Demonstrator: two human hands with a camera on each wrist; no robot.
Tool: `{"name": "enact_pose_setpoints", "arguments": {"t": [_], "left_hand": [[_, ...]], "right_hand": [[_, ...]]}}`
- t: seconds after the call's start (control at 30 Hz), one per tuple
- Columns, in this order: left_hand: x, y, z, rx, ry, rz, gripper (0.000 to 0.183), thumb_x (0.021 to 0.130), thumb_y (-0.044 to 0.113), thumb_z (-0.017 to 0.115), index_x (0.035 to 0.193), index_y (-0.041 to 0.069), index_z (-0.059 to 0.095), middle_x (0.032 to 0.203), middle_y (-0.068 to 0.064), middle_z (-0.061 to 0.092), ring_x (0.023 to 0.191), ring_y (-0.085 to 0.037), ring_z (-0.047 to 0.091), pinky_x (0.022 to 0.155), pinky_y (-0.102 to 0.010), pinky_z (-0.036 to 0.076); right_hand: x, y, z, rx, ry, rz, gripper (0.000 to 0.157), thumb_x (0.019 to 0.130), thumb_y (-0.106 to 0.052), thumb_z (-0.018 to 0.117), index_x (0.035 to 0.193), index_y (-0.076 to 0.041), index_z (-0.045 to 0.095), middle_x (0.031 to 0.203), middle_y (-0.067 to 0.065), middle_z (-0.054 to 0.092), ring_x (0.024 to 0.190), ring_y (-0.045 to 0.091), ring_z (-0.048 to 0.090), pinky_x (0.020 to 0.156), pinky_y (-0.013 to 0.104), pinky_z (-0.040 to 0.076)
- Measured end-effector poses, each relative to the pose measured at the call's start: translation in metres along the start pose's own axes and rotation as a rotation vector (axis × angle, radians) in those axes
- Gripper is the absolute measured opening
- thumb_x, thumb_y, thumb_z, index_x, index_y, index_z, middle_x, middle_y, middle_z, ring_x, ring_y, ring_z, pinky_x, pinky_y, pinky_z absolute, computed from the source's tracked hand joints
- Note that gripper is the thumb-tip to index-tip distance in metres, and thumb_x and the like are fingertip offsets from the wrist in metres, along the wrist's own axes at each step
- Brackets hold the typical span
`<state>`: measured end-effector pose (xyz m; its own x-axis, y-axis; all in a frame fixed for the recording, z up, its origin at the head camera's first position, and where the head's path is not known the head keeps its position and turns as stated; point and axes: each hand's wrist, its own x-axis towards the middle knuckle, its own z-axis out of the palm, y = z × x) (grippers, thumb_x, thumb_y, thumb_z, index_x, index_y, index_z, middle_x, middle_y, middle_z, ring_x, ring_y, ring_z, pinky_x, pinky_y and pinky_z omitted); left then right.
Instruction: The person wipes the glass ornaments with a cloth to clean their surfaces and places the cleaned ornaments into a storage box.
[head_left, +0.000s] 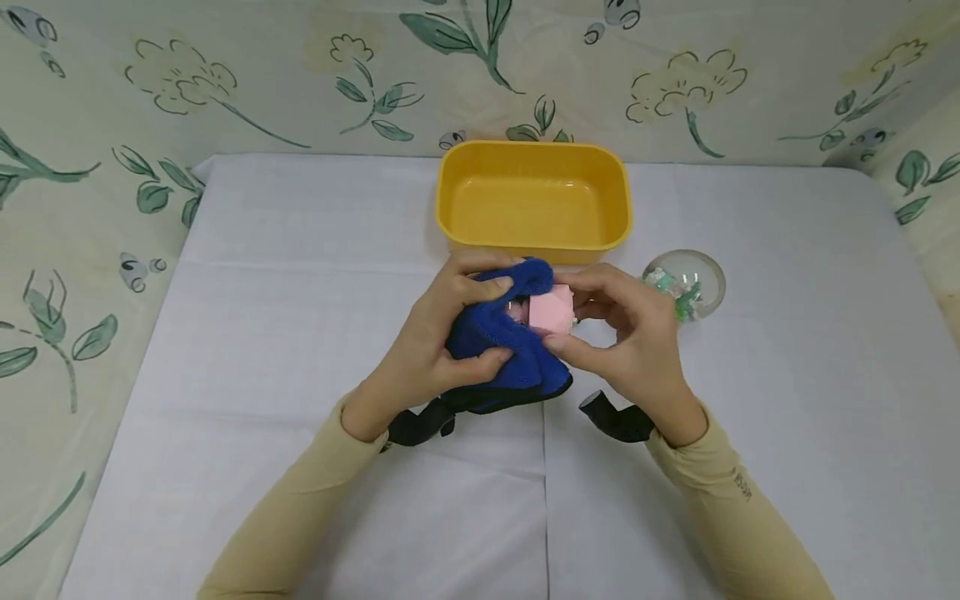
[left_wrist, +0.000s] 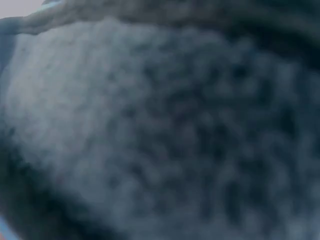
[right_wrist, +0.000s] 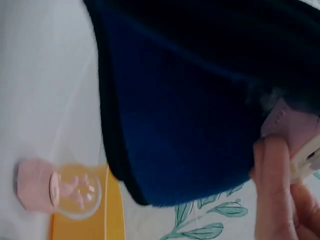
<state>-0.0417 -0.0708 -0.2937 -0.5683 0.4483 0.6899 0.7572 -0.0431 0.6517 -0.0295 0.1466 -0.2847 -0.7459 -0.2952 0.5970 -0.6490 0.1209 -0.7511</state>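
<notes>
My left hand (head_left: 423,333) grips a fluffy blue cloth (head_left: 468,342) with a dark edging, thumb and fingers spread around its folds. The cloth wraps a small snow globe (head_left: 551,310), whose pink faceted base sticks out to the right. Most of its dome is hidden in the folds. On the other side my right hand (head_left: 637,333) pinches that base between thumb and fingers. In the right wrist view, fingertips (right_wrist: 272,165) press the base, and a pale underside shows. Blurred cloth pile (left_wrist: 150,130) fills nearly all of the left wrist view.
Behind the hands stands a yellow basin (head_left: 532,247) at the table's far edge. A clear dome (head_left: 708,279) with green and white bits sits to its right. The right wrist view shows a pink-based globe (right_wrist: 36,185) beside the basin. White cloth (head_left: 262,350) covers the table.
</notes>
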Motion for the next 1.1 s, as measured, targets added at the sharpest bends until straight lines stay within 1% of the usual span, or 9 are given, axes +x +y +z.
{"name": "enact_pose_setpoints", "arguments": {"t": [0.1, 0.2, 0.3, 0.4, 0.5, 0.73, 0.8, 0.93, 1.1], "left_hand": [[0.0, 0.001, 0.004, 0.02, 0.006, 0.048, 0.035, 0.093, 0.026, 0.059, 0.114, 0.001, 0.047, 0.122, -0.027, 0.047, 0.114, -0.036, 0.048, 0.097, -0.045, 0.043], [0.001, 0.001, 0.004, 0.036, 0.048, 0.06, 0.03, 0.086, 0.014, 0.059, 0.111, 0.001, 0.049, 0.12, -0.026, 0.05, 0.113, -0.036, 0.05, 0.097, -0.045, 0.043], [0.002, 0.0, 0.002, 0.024, 0.098, 0.037, 0.03, 0.086, 0.015, 0.059, 0.11, 0.001, 0.049, 0.12, -0.027, 0.05, 0.113, -0.035, 0.049, 0.096, -0.045, 0.043], [0.002, -0.002, -0.002, -0.005, 0.128, 0.009, 0.03, 0.091, 0.024, 0.056, 0.109, 0.002, 0.048, 0.12, -0.028, 0.05, 0.113, -0.033, 0.049, 0.094, -0.046, 0.044], [0.002, -0.004, -0.004, -0.04, 0.135, -0.015, 0.033, 0.094, 0.031, 0.054, 0.11, 0.002, 0.047, 0.12, -0.029, 0.049, 0.113, -0.032, 0.048, 0.093, -0.045, 0.046], [0.002, 0.001, -0.003, -0.082, 0.067, 0.003, 0.04, 0.096, 0.035, 0.054, 0.113, 0.0, 0.045, 0.123, -0.029, 0.046, 0.115, -0.035, 0.046, 0.096, -0.046, 0.042], [0.002, 0.002, -0.002, -0.073, 0.048, 0.023, 0.039, 0.096, 0.034, 0.054, 0.113, 0.0, 0.045, 0.123, -0.028, 0.046, 0.116, -0.036, 0.046, 0.097, -0.047, 0.041], [0.004, 0.003, 0.003, -0.025, 0.02, 0.064, 0.036, 0.097, 0.031, 0.053, 0.113, 0.0, 0.045, 0.124, -0.028, 0.044, 0.117, -0.038, 0.045, 0.1, -0.048, 0.039], [0.002, -0.001, 0.007, 0.002, 0.061, 0.028, 0.036, 0.096, 0.031, 0.052, 0.112, -0.001, 0.046, 0.123, -0.027, 0.046, 0.115, -0.035, 0.047, 0.098, -0.045, 0.041]], "right_hand": [[-0.001, -0.003, 0.002, 0.097, 0.03, 0.181, 0.059, 0.08, -0.038, 0.075, 0.103, 0.014, 0.062, 0.094, 0.008, 0.066, 0.073, 0.014, 0.061, 0.066, 0.021, 0.054], [0.0, -0.006, 0.005, 0.121, 0.046, 0.252, 0.056, 0.081, -0.037, 0.075, 0.106, 0.012, 0.063, 0.094, 0.012, 0.065, 0.071, 0.016, 0.061, 0.065, 0.021, 0.054], [0.003, -0.008, 0.004, 0.1, -0.002, 0.166, 0.06, 0.085, -0.037, 0.071, 0.117, 0.012, 0.058, 0.109, 0.016, 0.062, 0.078, 0.018, 0.063, 0.07, 0.023, 0.055], [0.006, -0.008, 0.0, 0.095, -0.117, 0.041, 0.061, 0.089, -0.032, 0.067, 0.125, 0.014, 0.049, 0.125, 0.02, 0.054, 0.087, 0.019, 0.063, 0.077, 0.026, 0.054], [0.008, -0.006, -0.005, 0.043, -0.202, -0.046, 0.059, 0.091, -0.029, 0.065, 0.127, 0.014, 0.046, 0.128, 0.021, 0.05, 0.091, 0.019, 0.061, 0.081, 0.027, 0.053], [0.008, -0.003, -0.005, -0.126, -0.085, -0.163, 0.059, 0.085, -0.041, 0.069, 0.111, 0.01, 0.059, 0.103, 0.015, 0.066, 0.08, 0.016, 0.063, 0.075, 0.021, 0.052], [0.006, -0.002, -0.003, -0.113, -0.051, -0.134, 0.061, 0.084, -0.045, 0.07, 0.106, 0.011, 0.06, 0.096, 0.013, 0.067, 0.076, 0.014, 0.062, 0.072, 0.019, 0.052], [0.004, 0.001, 0.001, -0.016, 0.008, 0.035, 0.062, 0.083, -0.048, 0.069, 0.099, 0.011, 0.059, 0.084, 0.007, 0.066, 0.066, 0.01, 0.06, 0.064, 0.017, 0.052], [0.002, 0.0, 0.002, 0.019, 0.004, 0.163, 0.061, 0.086, -0.05, 0.065, 0.099, 0.01, 0.06, 0.078, 0.002, 0.064, 0.062, 0.01, 0.061, 0.058, 0.019, 0.053]]}}
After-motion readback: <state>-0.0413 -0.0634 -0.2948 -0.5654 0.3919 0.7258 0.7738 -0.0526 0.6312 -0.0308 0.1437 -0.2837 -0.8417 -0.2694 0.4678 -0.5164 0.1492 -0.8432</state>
